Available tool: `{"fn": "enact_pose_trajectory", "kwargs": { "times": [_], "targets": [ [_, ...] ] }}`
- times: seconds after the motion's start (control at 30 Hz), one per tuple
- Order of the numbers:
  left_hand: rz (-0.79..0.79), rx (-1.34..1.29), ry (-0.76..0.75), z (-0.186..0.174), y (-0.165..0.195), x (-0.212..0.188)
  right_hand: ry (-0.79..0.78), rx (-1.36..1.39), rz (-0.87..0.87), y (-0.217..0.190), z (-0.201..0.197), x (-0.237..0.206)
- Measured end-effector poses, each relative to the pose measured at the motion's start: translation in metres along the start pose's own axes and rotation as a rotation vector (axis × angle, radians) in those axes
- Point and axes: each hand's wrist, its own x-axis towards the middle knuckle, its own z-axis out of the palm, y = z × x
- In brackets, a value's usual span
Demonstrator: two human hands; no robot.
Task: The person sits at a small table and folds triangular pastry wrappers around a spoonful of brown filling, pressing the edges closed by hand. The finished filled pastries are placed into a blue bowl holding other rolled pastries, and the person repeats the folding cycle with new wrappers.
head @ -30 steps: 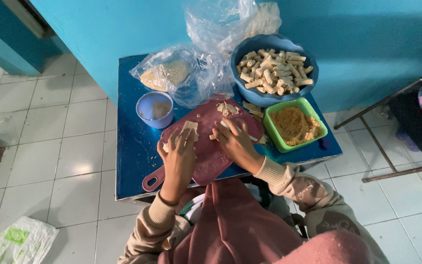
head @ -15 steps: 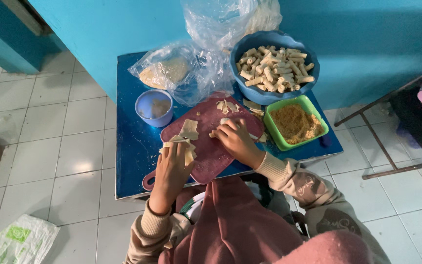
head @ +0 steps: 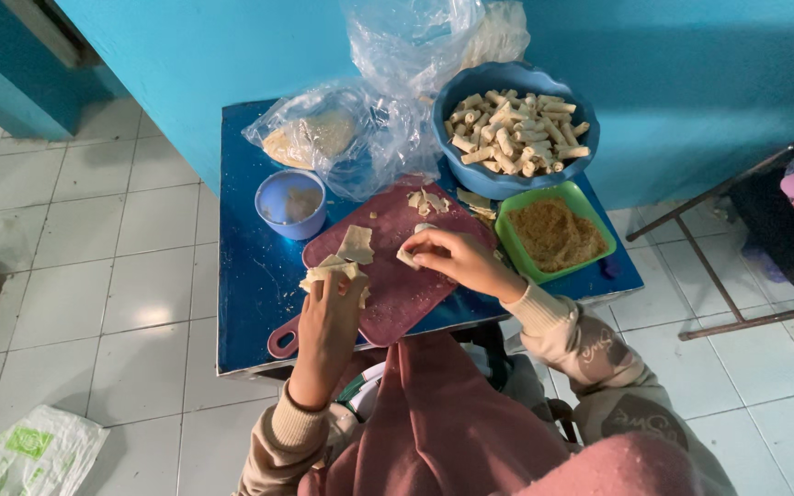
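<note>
Mid-wrapping: left hand pinching pale wrapper stack, right hand pinching small folded piece over maroon cutting board; next probably needs tight rolling.

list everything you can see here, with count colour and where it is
table: 1, blue, against the wall
cutting board: 1, maroon, table front
wrapper squares: a few, cream, on the board
big bowl: 1, blue, table back right, full of rolled pieces
green tray: 1, right of the board, brown filling
small cup: 1, blue, left of the board
plastic bags: clear, table back
left hand: on a wrapper stack
right hand: pinching a small roll
</note>
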Motion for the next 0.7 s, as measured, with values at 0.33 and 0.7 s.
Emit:
{"fn": "enact_pose_trajectory", "kwargs": {
  "times": [0.33,0.7],
  "targets": [
    [0.026,-0.064,0.027,0.0,-0.004,0.002,-0.011,-0.076,0.003,-0.035,-0.036,0.005],
    [-0.05,-0.162,-0.042,-0.011,-0.018,0.006,0.35,-0.751,-0.492,-0.082,-0.025,0.003]
  ]
}}
